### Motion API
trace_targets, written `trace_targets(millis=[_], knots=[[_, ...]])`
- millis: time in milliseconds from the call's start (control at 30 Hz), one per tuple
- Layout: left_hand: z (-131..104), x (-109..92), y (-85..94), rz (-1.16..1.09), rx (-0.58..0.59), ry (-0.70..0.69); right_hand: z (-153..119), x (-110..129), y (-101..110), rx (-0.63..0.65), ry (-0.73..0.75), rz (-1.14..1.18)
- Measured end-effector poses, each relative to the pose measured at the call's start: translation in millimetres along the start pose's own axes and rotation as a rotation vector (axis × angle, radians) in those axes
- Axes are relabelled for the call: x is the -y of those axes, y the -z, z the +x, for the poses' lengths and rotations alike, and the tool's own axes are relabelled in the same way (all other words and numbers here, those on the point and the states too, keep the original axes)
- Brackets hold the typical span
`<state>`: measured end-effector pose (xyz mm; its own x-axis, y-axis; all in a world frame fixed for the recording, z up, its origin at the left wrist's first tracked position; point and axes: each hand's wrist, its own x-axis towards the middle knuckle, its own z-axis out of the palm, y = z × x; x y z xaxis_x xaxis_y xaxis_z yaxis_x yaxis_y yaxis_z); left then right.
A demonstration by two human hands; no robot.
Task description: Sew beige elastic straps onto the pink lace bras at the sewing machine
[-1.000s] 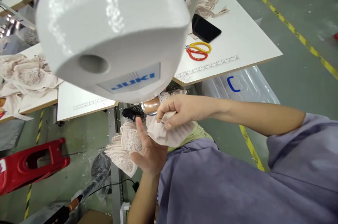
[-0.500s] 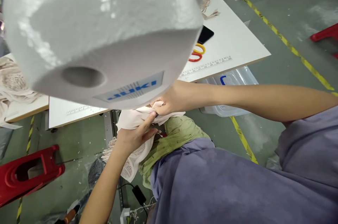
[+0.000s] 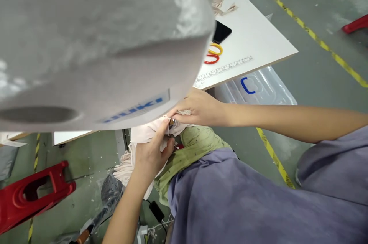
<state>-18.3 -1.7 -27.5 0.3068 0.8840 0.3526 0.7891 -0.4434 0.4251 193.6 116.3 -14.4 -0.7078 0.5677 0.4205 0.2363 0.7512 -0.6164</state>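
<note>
Cloth [image 3: 142, 132]: one, pale pink, thin, lying mid-scene; lightly creased at left, bunched toward the right, far edge hidden. Lace-like area [image 3: 178, 129] at right. Layered folds [image 3: 123, 169], cream, hanging at near left, ends fanned; whether joined to the main piece, cannot be told.

Machine head [image 3: 115, 56] runs off the top and left edges; its casing is blurred. It hides the blades of your scissors [image 3: 220, 49] and part of the phone [image 3: 223, 32], upper right of centre. At centre, its lower rim crowds your right hand [image 3: 201, 109]; the grip on the cloth [image 3: 143, 132] can't be made out. Left edge cuts the red stool [image 3: 13, 203]. Your right forearm covers part of the clear bin [image 3: 266, 84].
</note>
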Motion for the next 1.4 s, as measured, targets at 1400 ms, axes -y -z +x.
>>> trace_targets(millis=[1400], knots=[[13.2, -37.5, 17.8, 0.289, 0.086, 0.194, 11.9, -13.1, -40.0, -0.261, -0.533, 0.424]])
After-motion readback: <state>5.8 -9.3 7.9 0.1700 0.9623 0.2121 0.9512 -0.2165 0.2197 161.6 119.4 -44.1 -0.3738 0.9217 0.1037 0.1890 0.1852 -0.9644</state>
